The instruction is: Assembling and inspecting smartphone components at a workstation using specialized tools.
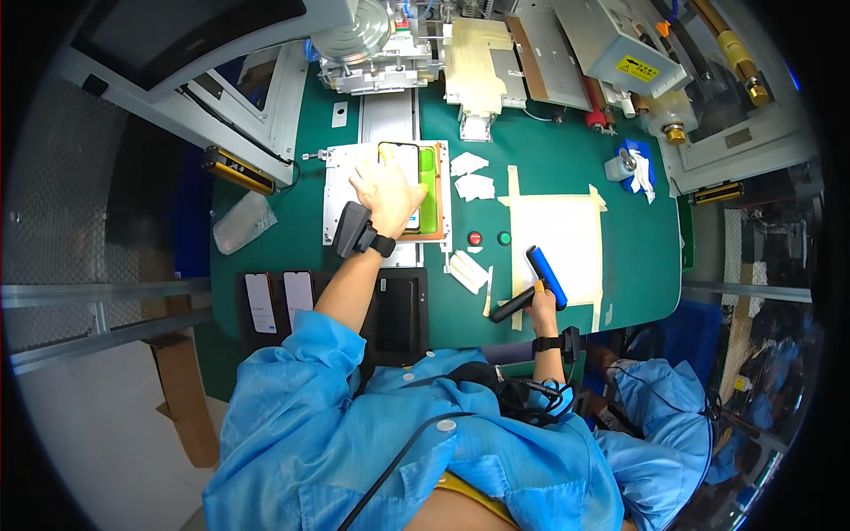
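A smartphone [405, 156] with a lit white screen lies in a white fixture plate [339, 199] with a green insert [429, 181]. My left hand [388, 190] rests on that screen, fingers stretched forward and thumb out to the right. Something yellow covers one fingertip. In my right hand [542, 311] is a hand roller [547, 278] with a blue barrel and a black handle, held over the lower edge of a white sheet [556, 234]. Yellow tape frames this sheet on the green table [478, 327].
Left of my forearm two lit phones [260, 303] lie on a black tray [416, 332]. Red [475, 238] and green [505, 238] buttons sit by the fixture. Machinery [381, 71] stands behind. A plastic bag [243, 222] lies far left; a person in blue [660, 425] is at right.
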